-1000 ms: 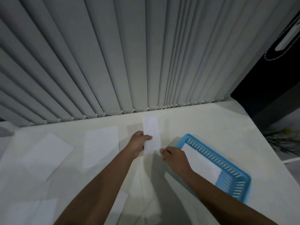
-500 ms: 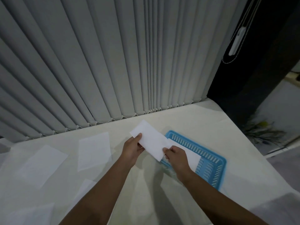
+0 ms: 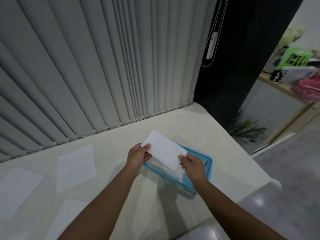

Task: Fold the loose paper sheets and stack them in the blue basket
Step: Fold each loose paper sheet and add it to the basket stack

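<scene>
Ahead of you, grey vertical blinds point(image 3: 97, 66) hang down to the back edge of a pale desk point(image 3: 216, 135). To their right you see a dark wall panel point(image 3: 242, 58) with a looped pull cord point(image 3: 212, 44). Farther right, a grey tiled floor point(image 3: 285, 179) and a blurred, cluttered shelf point(image 3: 294, 80) sit in dim light.

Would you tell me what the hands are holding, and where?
A folded paper sheet: left hand pinches its left end, right hand its right end.
</scene>
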`<state>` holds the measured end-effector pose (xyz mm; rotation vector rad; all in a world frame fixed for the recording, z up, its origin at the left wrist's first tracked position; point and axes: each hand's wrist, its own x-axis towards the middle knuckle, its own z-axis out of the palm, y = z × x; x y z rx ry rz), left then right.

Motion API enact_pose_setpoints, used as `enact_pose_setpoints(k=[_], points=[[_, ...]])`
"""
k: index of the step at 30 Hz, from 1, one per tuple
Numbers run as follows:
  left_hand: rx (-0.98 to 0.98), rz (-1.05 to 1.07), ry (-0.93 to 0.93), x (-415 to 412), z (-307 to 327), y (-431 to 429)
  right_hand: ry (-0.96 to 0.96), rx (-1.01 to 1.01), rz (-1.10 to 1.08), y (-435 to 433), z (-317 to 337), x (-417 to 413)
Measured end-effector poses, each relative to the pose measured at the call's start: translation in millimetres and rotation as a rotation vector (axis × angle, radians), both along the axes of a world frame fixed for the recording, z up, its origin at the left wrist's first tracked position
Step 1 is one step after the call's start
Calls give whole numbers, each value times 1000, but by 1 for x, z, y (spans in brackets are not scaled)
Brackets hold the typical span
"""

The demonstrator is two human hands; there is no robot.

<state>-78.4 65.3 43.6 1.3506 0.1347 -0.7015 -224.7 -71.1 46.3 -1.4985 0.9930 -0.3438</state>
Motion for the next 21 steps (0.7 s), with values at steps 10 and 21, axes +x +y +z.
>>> enact_pose_setpoints(k=[10,21], points=[[129,34,83,-10,-15,-7,54,203,-142,-9,-16,-8],[659,-224,-382,12,-30,5,162,113,-138,-15,-25,-2]])
